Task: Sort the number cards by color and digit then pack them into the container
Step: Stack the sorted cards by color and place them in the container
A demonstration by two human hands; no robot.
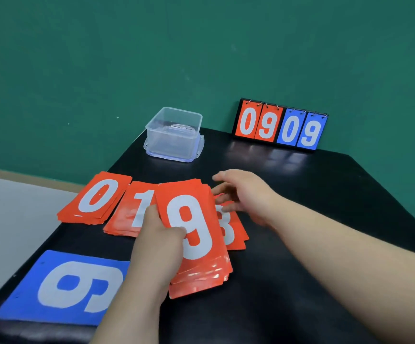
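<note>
My left hand (156, 239) grips a thick stack of red cards (194, 234) with a white 9 on top, thumb across its face. My right hand (241, 194) reaches over with fingers extended, touching the stack's far right edge above a red pile showing 3 (233, 232). Left of them on the black table lie a red 0 pile (94, 199) and a red 1 pile (129, 214). A blue card pile showing 9 (62, 286) lies sideways at the near left. The clear plastic container (174, 135) stands open at the back, on its lid.
A flip scoreboard (279, 125) reading 09 in red and 09 in blue stands at the back against the green wall. The table's left edge (52, 242) runs just beside the 0 pile and the blue pile. Bare black tabletop (325, 194) lies to the right.
</note>
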